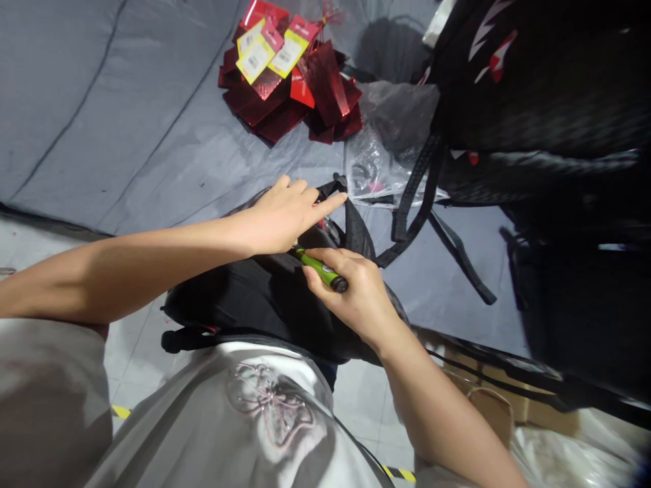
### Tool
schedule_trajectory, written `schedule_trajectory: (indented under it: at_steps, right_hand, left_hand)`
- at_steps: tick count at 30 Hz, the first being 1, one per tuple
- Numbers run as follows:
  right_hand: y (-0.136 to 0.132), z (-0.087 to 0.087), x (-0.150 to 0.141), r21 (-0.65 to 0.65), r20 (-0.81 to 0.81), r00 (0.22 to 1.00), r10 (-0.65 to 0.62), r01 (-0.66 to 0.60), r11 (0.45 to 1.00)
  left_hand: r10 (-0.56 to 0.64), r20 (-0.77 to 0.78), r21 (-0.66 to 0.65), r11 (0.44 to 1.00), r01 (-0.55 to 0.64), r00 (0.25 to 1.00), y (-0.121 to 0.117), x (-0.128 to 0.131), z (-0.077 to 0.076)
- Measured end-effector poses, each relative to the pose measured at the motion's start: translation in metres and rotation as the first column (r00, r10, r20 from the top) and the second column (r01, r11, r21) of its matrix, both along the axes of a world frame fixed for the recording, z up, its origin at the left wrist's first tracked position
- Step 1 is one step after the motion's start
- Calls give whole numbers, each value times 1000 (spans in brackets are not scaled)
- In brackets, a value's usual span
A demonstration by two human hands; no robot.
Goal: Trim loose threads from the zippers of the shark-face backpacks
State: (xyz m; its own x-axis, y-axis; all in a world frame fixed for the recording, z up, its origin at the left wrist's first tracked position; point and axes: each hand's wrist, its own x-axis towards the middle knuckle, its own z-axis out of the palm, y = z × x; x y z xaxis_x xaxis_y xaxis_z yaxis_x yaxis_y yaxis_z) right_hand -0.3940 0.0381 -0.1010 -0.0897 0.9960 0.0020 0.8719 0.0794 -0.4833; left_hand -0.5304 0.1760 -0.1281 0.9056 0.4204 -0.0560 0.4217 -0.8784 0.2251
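Note:
A black backpack [239, 295] lies partly on the grey-covered table and partly against my body. My left hand [285, 215] grips its upper part, fingers bent over the fabric and one finger stretched toward a strap. Below it, my right hand [359, 281] is closed around a tool with a green handle [323, 271] and a dark end cap. The tool points up and left, toward the fabric under my left hand; its working tip is hidden there. A small patch of red and clear material shows beside my left fingers.
Dark red shiny tags [274, 112] with yellow labels lie in a bundle at the back of the grey table cover [127, 135]. A clear plastic bag [391, 122] is beside them. Larger black backpacks [549, 102] fill the right, straps hanging loose. Cardboard [508, 393] shows below the table.

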Motion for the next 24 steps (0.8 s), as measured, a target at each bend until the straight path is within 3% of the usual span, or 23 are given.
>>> schedule_trajectory:
  at_steps: [7,18,21,24]
  right_hand:
    - [0,0,1,-22,-53,998,-16,15,1000]
    - [-2,-3,0,-4,-136,990,-36,36,999]
    - [-4,-7,-2,26,-200,978,-63,70,997]
    - [-8,-9,-6,41,-249,963,-99,113,993]
  left_hand:
    - [-15,11,47,999,14,1000,0,0,0]
    - [-2,24,-11,1000,3,1000,0,-1,-3]
    - [-13,-28,-26,1000,12,1000,3,-2,7]
    - [23,-220,-81,996,-41,975,8,-9,28]
